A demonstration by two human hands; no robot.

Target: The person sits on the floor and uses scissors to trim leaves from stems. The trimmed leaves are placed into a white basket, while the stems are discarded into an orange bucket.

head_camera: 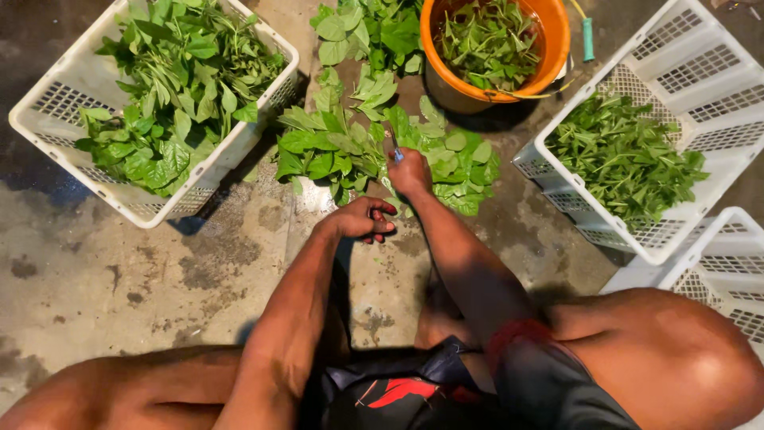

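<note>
The baskets run off the edges: the right basket and the lower basket are cut off, and the orange bucket loses its top rim. Whatever small bluish thing sticks up from the right hand is too small to make out. That hand is closed around it, resting on the pile of leaves lying on the concrete floor between the baskets. The left hand sits just below the pile, fingers curled in; whether it holds anything I cannot tell. The left basket is full of leaves.
</note>
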